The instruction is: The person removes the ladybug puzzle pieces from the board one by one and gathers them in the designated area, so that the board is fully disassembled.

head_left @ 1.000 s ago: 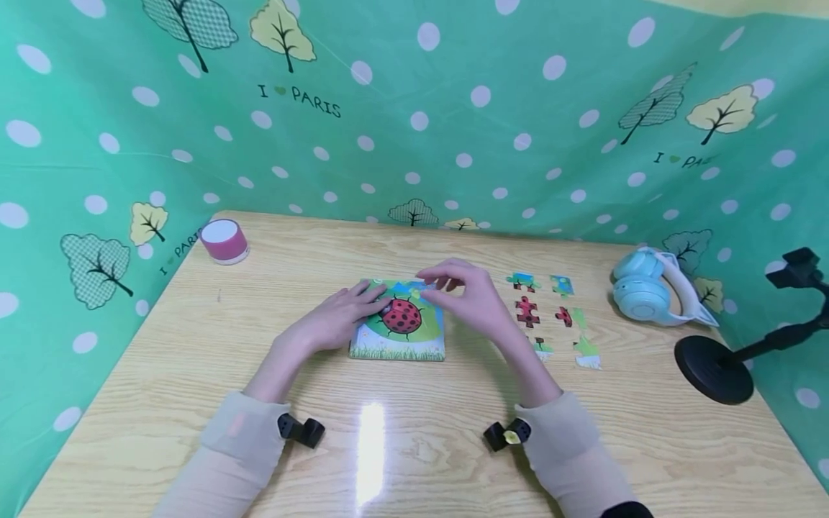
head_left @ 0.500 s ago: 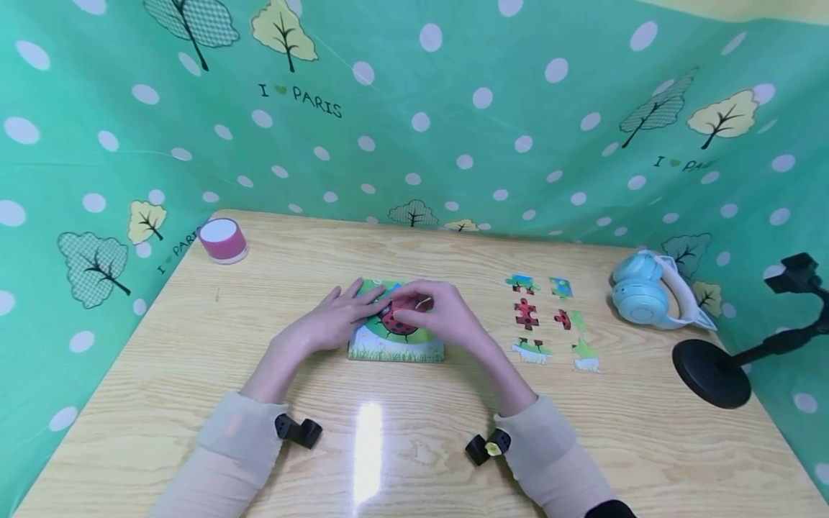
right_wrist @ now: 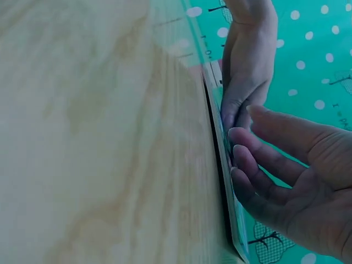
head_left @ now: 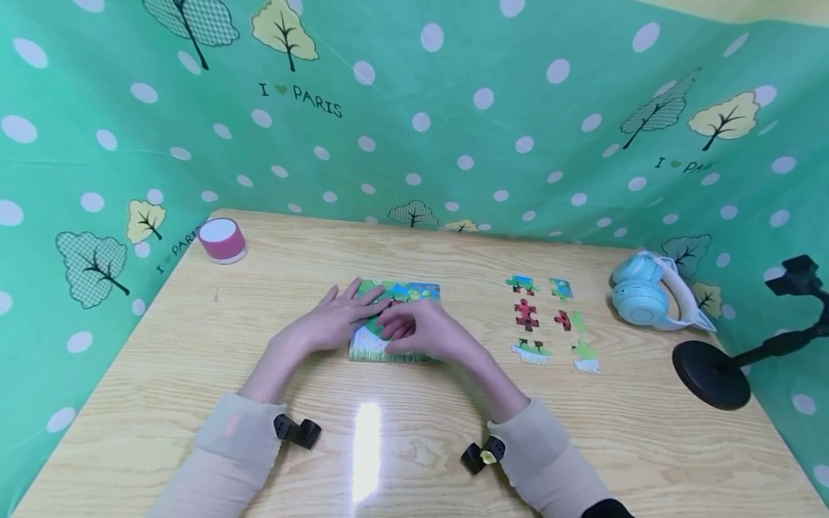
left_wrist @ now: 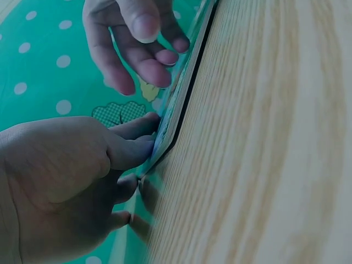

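A jigsaw board with a ladybug picture lies flat on the table, its middle mostly hidden by the hands. Along its left side my left hand presses down with spread, straight fingers. Over the board's middle and right is my right hand, its fingers loosely bent. No piece shows between thumb and fingers in the left wrist view, where the right hand has its thumb apart. In the right wrist view, the right fingertips are at the board's surface; whether they touch it cannot be told.
Right of the board lie several loose puzzle pieces, among them a red one and a green-and-white one. Blue headphones and a black stand are farther right. A pink-and-white cylinder stands at the back left.
My right hand has moved left and then down from the board's upper right corner, over the ladybug toward the lower part. My left hand has stayed on the left side.
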{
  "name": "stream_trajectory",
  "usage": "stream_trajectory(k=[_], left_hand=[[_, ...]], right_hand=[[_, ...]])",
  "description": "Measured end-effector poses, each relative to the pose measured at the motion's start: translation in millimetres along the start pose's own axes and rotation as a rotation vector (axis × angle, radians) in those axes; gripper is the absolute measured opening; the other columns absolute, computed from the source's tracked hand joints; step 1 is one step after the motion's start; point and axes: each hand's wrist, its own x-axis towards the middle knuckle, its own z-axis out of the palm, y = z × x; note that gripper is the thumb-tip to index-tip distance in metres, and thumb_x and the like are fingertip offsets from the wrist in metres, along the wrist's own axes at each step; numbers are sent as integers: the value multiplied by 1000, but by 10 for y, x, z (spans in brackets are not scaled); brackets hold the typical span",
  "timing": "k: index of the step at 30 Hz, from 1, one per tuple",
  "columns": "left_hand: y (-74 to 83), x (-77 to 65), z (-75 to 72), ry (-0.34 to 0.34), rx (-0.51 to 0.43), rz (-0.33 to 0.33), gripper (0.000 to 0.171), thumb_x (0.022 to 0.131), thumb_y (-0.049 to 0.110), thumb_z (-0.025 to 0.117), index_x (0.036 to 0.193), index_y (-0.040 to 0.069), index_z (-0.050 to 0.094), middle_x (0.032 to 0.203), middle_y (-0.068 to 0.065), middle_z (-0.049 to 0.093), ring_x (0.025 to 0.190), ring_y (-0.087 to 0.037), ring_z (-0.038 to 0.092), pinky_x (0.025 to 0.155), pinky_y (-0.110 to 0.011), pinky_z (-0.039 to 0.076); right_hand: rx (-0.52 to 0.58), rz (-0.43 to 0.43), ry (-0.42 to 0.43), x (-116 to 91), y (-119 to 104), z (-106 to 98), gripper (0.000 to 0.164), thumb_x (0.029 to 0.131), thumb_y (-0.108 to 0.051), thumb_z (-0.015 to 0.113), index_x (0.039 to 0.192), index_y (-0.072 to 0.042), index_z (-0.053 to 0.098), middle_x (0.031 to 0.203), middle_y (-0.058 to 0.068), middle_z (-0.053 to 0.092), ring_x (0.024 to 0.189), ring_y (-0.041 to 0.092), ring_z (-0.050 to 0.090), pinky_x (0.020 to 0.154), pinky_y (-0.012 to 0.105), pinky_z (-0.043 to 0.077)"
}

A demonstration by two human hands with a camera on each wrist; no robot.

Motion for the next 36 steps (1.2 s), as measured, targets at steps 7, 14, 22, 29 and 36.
stream_trajectory(k=[7,14,22,29,36], left_hand=[[14,-23,-5,0,21,22,56,105,2,37,159,16,39,172,-10,24,159,-49,7,124,-75,7],[30,-29,-3,0,31,13,58,104,0,37,159,18,40,173,-9,22,159,-49,8,124,-75,8],[1,-13,21,5,15,9,56,105,2,36,159,18,41,172,-10,23,159,-49,8,124,-75,7],[-1,-16,10,11,30,14,54,107,4,38,159,17,40,172,-11,25,158,-51,10,123,-76,9],[8,-11,3,16,16,14,57,105,-1,37,159,17,41,172,-11,25,159,-49,9,124,-75,9]], right_hand=[[-51,28,0,4,-25,58,37,85,-5,82,121,-3,73,100,7,80,88,9,73,80,19,60],[-64,46,-2,-3,-53,101,36,84,-4,83,119,0,73,96,7,80,83,9,73,76,19,61],[-82,61,13,0,-69,146,32,84,-4,84,115,-2,75,95,5,79,80,6,70,74,17,59],[-143,40,14,6,-93,172,40,85,-6,83,123,-5,73,96,2,77,83,7,66,76,18,56],[-140,54,21,7,-70,161,40,85,-6,83,124,-7,73,95,1,76,83,9,66,74,19,56]])
